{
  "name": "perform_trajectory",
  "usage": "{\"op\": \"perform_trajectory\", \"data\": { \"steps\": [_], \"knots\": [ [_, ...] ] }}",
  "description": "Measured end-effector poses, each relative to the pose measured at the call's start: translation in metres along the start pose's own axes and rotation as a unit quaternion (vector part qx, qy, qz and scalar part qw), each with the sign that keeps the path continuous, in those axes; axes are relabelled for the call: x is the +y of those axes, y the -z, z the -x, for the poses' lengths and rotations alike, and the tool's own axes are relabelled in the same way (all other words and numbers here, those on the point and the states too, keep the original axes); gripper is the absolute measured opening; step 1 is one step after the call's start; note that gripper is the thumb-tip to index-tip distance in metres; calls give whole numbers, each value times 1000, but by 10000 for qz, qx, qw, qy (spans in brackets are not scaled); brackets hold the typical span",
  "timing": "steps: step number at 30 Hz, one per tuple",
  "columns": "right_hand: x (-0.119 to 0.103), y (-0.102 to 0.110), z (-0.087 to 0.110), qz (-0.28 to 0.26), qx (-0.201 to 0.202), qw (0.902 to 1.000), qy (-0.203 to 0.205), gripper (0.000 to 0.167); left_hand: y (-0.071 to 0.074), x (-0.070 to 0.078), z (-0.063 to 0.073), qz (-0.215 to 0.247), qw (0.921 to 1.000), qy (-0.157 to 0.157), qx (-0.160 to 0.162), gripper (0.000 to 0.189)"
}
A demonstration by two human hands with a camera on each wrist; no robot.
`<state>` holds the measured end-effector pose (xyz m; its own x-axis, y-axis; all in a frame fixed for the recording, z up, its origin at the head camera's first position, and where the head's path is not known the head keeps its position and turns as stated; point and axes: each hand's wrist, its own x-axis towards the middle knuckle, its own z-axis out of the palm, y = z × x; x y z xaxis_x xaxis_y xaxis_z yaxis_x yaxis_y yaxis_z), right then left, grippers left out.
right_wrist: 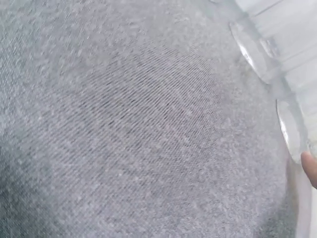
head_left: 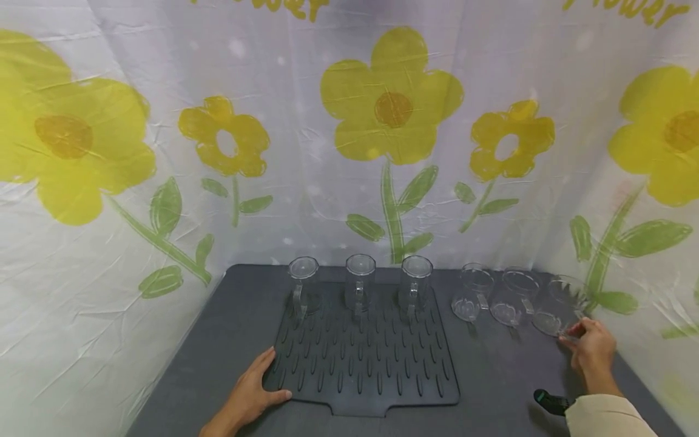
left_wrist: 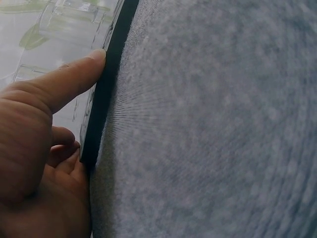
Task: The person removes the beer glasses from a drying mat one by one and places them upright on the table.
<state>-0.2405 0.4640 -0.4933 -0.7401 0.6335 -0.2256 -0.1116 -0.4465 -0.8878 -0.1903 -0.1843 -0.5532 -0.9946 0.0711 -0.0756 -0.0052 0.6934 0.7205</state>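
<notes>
A dark ridged drying mat (head_left: 360, 364) lies on the table. My left hand (head_left: 251, 385) rests at its near left corner, fingers along the side edge and thumb at the front edge. In the left wrist view the thumb (left_wrist: 74, 82) touches the mat's dark rim (left_wrist: 106, 94). At the right, my right hand (head_left: 592, 346) pinches a clear glass mug (head_left: 551, 318) low on its handle side. Two more glass mugs, a middle one (head_left: 508, 309) and a left one (head_left: 466, 306), stand beside it. In the right wrist view only one fingertip (right_wrist: 310, 168) shows, near a mug's base (right_wrist: 290, 131).
Three glass mugs, the left (head_left: 303, 285), middle (head_left: 360, 285) and right (head_left: 416, 285), stand in a row along the mat's far edge, handles toward me. A black strap-like item (head_left: 551, 402) is by the right sleeve. A flower-print curtain (head_left: 306, 200) encloses the grey table (head_left: 207, 346).
</notes>
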Motion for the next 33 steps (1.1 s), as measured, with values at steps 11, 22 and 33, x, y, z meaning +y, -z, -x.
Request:
{"op": "perform_trajectory", "data": {
  "steps": [11,22,33],
  "knots": [
    [0,1,-4,817,-246,9963,125,44,-1,1,0,46,10000,64,36,107],
    [-4,10,1,1100,-139,9936,227,24,-1,3,-2,-19,9998,186,-15,108],
    [-45,-7,39,115,607,9861,1544,5,1,5,0,91,9999,138,-6,109]
  ]
}}
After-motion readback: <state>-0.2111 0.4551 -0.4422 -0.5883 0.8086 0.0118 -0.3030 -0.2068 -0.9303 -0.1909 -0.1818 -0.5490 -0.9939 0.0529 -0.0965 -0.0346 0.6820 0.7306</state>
